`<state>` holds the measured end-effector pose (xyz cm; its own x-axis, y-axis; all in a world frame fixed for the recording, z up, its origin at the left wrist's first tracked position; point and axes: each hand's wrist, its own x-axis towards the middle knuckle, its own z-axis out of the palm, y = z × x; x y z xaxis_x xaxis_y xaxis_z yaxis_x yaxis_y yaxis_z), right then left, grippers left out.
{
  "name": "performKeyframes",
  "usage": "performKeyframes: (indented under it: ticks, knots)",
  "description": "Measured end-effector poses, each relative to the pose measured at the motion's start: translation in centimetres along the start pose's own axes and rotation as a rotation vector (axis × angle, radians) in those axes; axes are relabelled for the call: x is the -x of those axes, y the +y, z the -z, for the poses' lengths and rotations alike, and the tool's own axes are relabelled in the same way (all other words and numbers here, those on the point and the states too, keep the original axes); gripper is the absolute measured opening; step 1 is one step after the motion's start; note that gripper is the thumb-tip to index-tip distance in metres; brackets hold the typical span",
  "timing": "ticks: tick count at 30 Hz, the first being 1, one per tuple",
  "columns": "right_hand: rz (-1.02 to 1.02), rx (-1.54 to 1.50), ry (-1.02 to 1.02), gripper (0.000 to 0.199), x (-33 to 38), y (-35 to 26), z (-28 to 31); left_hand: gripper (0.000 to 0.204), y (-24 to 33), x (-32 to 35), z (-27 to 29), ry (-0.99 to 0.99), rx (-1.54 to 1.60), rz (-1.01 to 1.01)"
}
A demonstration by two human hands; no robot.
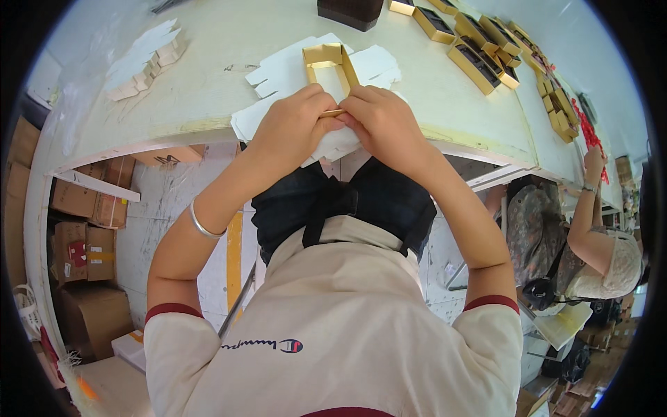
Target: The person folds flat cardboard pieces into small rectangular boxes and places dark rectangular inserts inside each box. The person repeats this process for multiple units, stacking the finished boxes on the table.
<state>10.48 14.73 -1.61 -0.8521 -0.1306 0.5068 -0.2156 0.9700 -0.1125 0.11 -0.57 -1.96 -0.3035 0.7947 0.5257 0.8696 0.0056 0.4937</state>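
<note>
A small open gold cardboard box (324, 53) with a white inside bottom lies at the table's near edge, straight ahead of me. My left hand (297, 125) and my right hand (381, 121) meet at its near end. The fingers and thumbs of both are closed in a pinch on a gold flap or wall there, between them. My fingers hide most of that end. Flat white die-cut card blanks (278, 73) are spread beneath the box and hands, some jutting over the table edge toward my lap.
A stack of white card pieces (146, 59) lies at the left on the table (201, 83). A dark brown box (351, 12) stands at the back. Several gold boxes with dark inserts (476, 66) lie to the right. Beyond, a co-worker's hand (595, 161) is at red ribbon (587, 125).
</note>
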Motion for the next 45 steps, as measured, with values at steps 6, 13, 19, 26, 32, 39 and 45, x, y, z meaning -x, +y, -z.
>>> performKeyframes:
  ticks: [6,13,19,26,32,39,45]
  knots:
    - [-0.176,-0.464,-0.344,0.016,-3.4,2.6,3.2,0.019,-0.1,-1.1,1.7,-0.165,0.027,0.095]
    - [-0.184,-0.001,-0.439,0.025,-10.0,7.7,1.4,0.019,0.0,-1.6,1.9,-0.230,0.002,0.103]
    - [-0.315,0.337,-0.823,0.020,-14.2,4.6,0.9,0.019,0.6,-1.9,2.2,-0.239,-0.095,0.083]
    - [-0.124,0.476,-0.642,0.021,-13.2,4.0,0.6,0.020,0.1,-2.0,1.9,-0.246,-0.064,0.027]
    - [-0.037,0.393,-0.585,0.035,-12.1,4.6,0.4,0.032,1.8,-1.6,2.7,-0.277,-0.305,0.057]
    - [-0.513,-0.079,-0.915,0.043,-10.8,6.0,4.4,0.036,0.7,-1.0,2.4,-0.130,-0.392,0.124]
    - [-0.535,-0.725,-0.605,0.045,-5.6,7.8,6.5,0.065,-0.5,-0.5,3.9,-0.095,-0.076,0.187]
